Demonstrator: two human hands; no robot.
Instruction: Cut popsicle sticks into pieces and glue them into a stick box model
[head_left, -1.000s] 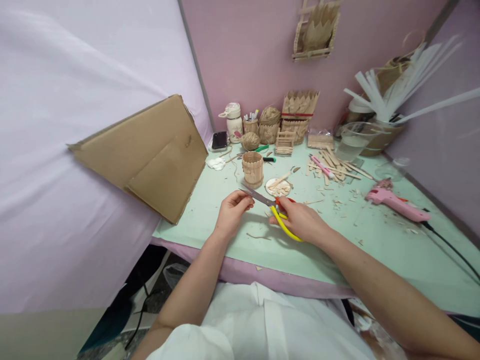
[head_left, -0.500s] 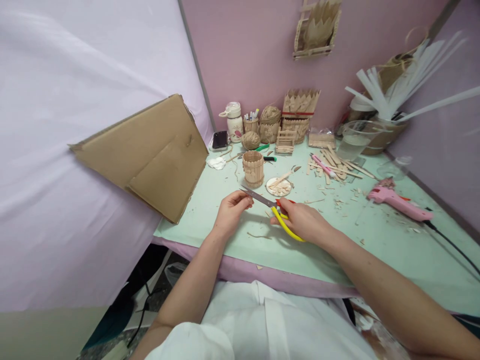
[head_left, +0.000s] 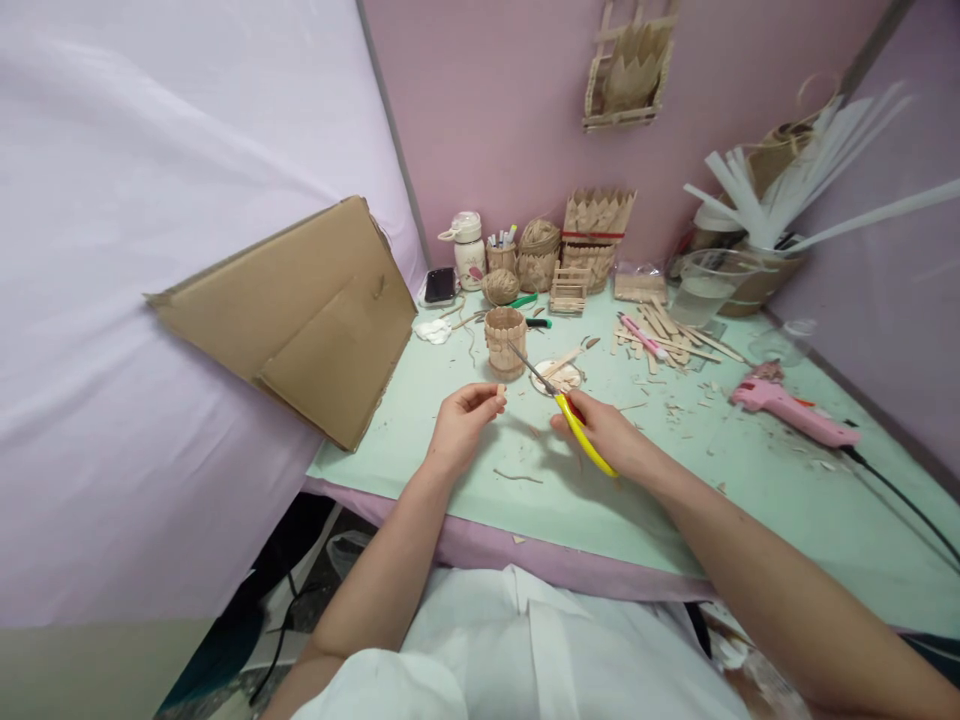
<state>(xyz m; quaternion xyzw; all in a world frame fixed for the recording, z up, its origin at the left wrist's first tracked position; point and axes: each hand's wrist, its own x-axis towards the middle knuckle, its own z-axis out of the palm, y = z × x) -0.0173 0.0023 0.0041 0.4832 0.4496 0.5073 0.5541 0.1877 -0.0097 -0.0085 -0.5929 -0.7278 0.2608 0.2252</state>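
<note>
Between the thumb and fingers of my left hand [head_left: 466, 420] is pinched a small piece of wooden stick [head_left: 501, 392]. My right hand [head_left: 604, 432] grips scissors [head_left: 583, 436] with yellow and red handles, their blades angled up and left, away from the piece. Just beyond both hands stands a small round pot clad in wooden sticks [head_left: 505, 343]. Beside it, a white lid-like dish [head_left: 537, 381] carries stick offcuts. A thin strand of twine [head_left: 517, 477] lies on the green table [head_left: 465, 530] near me.
A pink glue gun [head_left: 795, 408] with a black cord lies at the right. Loose craft sticks [head_left: 667, 335] are piled behind it, near a clear water cup [head_left: 701, 290]. Twine balls [head_left: 499, 287] and a bottle [head_left: 469, 255] line the back. Cardboard [head_left: 315, 330] leans at the left.
The scissors have moved right, off the piece in my left hand, and turned so the blades point more upward. My left hand stays nearly in place.
</note>
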